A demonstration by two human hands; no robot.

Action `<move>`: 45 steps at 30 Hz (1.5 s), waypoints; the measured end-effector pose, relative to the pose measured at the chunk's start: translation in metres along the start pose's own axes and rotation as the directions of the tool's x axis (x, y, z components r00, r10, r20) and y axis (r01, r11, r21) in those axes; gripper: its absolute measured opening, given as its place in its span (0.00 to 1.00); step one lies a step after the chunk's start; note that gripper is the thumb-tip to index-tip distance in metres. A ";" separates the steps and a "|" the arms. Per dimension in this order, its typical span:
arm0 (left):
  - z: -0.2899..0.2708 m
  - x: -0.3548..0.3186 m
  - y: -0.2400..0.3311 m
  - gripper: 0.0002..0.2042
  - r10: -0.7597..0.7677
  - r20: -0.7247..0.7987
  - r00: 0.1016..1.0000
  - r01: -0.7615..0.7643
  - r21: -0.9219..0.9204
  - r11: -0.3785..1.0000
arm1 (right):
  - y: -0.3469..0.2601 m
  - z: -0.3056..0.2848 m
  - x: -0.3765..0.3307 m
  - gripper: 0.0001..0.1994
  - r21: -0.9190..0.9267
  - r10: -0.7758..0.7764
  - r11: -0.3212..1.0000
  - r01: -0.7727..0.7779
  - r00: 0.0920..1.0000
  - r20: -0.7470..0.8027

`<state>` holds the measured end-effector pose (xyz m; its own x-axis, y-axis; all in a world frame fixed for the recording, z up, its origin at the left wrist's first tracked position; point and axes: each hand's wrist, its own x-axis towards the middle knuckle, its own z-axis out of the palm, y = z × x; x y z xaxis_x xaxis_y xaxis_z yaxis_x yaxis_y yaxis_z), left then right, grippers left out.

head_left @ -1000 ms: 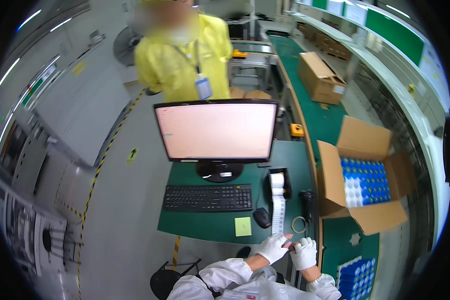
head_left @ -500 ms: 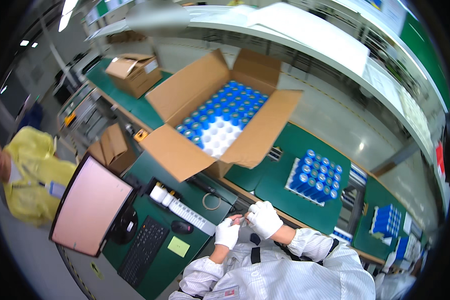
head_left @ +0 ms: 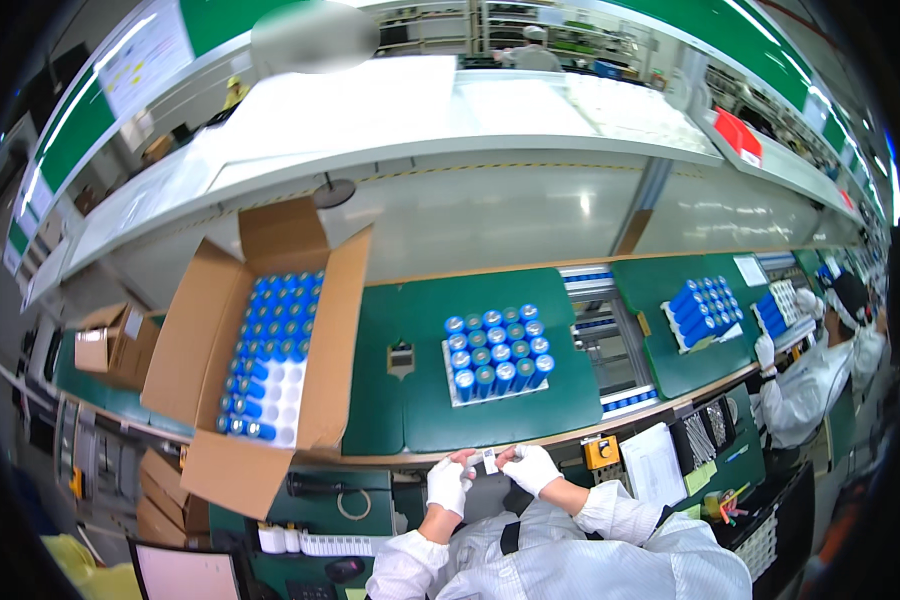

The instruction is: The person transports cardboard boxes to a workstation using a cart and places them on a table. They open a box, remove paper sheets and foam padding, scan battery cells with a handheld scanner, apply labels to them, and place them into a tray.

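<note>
Just in front of my body, at the near edge of the bench, both hands meet, in white gloves that leave some fingertips bare. My left hand [head_left: 449, 484] pinches one side of a small white label [head_left: 489, 461] with dark print. The fingers of my right hand [head_left: 531, 469] are closed at its other side. Beyond them, on the green bench, blue cylindrical battery cells [head_left: 497, 345] stand upright in rows in a white tray [head_left: 460, 401]; neither hand touches them.
An open cardboard box [head_left: 322, 400] of blue cells is at left. Another cell tray [head_left: 705, 310] lies right, past a conveyor gap [head_left: 610, 345]. A yellow control box [head_left: 601, 452] and papers [head_left: 654, 463] are near right. A co-worker [head_left: 815, 370] works at far right.
My view has swung right, so the box now appears farther left and the cell tray more central. My hands have drawn slightly apart, and the label shows between them.
</note>
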<state>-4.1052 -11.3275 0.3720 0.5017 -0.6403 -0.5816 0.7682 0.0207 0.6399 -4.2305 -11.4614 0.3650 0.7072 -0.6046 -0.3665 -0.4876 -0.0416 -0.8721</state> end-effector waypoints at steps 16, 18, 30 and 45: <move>0.223 0.112 0.024 0.29 0.597 0.241 0.765 -0.054 0.948 -0.314 | 0.073 -0.149 0.048 0.04 0.433 0.092 0.899 0.073 0.933 -0.348; 0.234 0.130 0.024 0.28 0.598 0.195 0.778 0.022 0.942 -0.336 | 0.055 -0.163 0.047 0.05 0.491 0.165 0.871 0.017 0.931 -0.324; 0.258 0.146 0.038 0.21 0.499 0.125 0.858 0.077 0.928 -0.365 | 0.065 -0.187 0.056 0.04 0.414 0.136 0.910 0.014 0.934 -0.330; 0.121 0.065 0.103 0.31 0.429 0.137 0.893 -0.380 -0.282 0.881 | -0.070 -0.143 0.039 0.04 0.597 -0.287 0.758 0.262 0.956 -0.055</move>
<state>-4.0416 -11.4600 0.4615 0.7230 -0.6679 -0.1766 0.5984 0.4776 0.6433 -4.2416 -11.5957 0.4578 0.7879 -0.6103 -0.0825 0.1213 0.2852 -0.9508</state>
